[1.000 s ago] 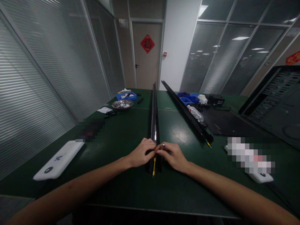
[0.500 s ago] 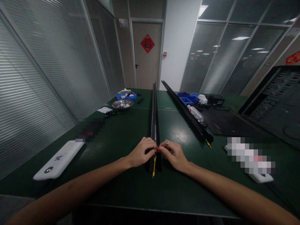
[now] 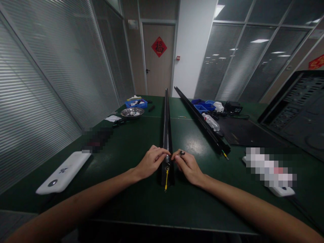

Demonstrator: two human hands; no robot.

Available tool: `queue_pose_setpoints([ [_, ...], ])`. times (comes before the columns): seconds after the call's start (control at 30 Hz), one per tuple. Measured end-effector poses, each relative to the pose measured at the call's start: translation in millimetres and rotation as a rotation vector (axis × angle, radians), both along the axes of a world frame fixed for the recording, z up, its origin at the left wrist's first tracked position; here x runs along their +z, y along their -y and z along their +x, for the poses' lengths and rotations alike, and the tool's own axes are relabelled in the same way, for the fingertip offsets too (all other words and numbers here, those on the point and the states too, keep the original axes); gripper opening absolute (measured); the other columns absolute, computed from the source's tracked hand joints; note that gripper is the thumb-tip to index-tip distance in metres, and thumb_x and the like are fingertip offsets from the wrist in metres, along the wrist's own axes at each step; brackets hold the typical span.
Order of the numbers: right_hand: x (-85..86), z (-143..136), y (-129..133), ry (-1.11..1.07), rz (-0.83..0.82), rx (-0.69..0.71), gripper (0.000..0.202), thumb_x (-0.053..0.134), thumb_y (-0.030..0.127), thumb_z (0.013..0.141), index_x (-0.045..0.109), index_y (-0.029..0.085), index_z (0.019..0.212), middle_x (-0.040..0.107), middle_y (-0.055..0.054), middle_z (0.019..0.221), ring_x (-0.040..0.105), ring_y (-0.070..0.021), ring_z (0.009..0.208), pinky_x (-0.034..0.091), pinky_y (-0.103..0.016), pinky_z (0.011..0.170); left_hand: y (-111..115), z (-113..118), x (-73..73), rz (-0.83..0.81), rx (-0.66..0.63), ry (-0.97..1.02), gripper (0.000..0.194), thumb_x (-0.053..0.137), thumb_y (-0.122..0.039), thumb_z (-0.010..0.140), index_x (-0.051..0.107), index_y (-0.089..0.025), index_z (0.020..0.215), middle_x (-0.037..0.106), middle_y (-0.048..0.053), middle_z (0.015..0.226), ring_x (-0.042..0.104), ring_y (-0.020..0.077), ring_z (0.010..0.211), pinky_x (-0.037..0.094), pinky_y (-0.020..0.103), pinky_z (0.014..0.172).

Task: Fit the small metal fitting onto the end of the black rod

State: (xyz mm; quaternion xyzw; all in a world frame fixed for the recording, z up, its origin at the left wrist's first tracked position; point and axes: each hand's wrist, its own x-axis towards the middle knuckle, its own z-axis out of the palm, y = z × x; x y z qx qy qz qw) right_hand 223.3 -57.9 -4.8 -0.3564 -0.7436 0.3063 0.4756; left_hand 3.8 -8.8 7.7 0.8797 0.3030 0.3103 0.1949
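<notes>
A long black channel rail lies lengthwise on the green table, its near end in front of me. My left hand reaches over its left edge, fingers together and closed on the rail beside a small shiny dark part in the channel. At the right edge, my right hand has its fingers curled in, with the fingertips at the rail; what they pinch, if anything, is too small to make out. A dark ring-like item shows on that hand. From the near end hangs a short yellow wire with a ring terminal.
A second black rail slants at right, with a yellow-green wire. Beyond it are blue bins and a plastic bottle. A metal bowl and blue tray stand at left. White devices flank me.
My hands have moved slightly apart; their fingertips met over the rail before. The shiny dark part in the channel now shows between them. The rail has stayed in place.
</notes>
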Motion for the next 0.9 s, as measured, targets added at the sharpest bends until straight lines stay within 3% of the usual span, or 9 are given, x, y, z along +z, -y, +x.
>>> queue_pose_setpoints([
  [0.17, -3.9, 0.2, -2.5, 0.026, -0.005, -0.009, 0.035, 0.041, 0.042, 0.109, 0.067, 0.019, 0.102, 0.055, 0.000, 0.071, 0.055, -0.0147, 0.059, 0.047, -0.026, 0.058, -6.6, -5.7, 1.1, 0.050, -0.087, -0.116, 0.024, 0.046, -0.023, 0.104, 0.069, -0.020, 0.108, 0.068, 0.002, 0.083, 0.058, 0.0191, 0.080, 0.042, 0.035, 0.084],
  [0.3, -3.2, 0.2, -3.4, 0.047, 0.007, 0.012, 0.036, 0.041, 0.042, 0.110, 0.068, 0.019, 0.105, 0.057, -0.001, 0.073, 0.056, -0.0159, 0.063, 0.046, -0.026, 0.057, -12.2, -9.8, 7.2, 0.082, -0.133, -0.134, 0.022, 0.050, -0.020, 0.100, 0.072, -0.021, 0.102, 0.066, 0.007, 0.106, 0.056, 0.0241, 0.102, 0.040, 0.038, 0.091],
  [0.5, -0.4, 0.3, -1.9, 0.064, 0.022, -0.001, 0.034, 0.041, 0.039, 0.110, 0.068, 0.019, 0.101, 0.060, -0.002, 0.078, 0.058, -0.0163, 0.067, 0.048, -0.027, 0.062, -10.3, -10.7, 11.5, 0.105, -0.208, -0.118, 0.027, 0.049, -0.011, 0.092, 0.071, -0.023, 0.101, 0.060, 0.006, 0.133, 0.047, 0.0295, 0.129, 0.033, 0.045, 0.106],
  [0.9, 7.0, -4.1, -1.6, 0.104, 0.088, 0.011, 0.032, 0.043, 0.035, 0.109, 0.068, 0.019, 0.097, 0.066, -0.004, 0.087, 0.063, -0.0176, 0.077, 0.050, -0.029, 0.077, -6.7, -7.9, 10.0, 0.083, -0.279, -0.172, 0.026, 0.048, -0.015, 0.094, 0.069, -0.022, 0.107, 0.070, 0.006, 0.117, 0.055, 0.0279, 0.121, 0.030, 0.045, 0.105],
])
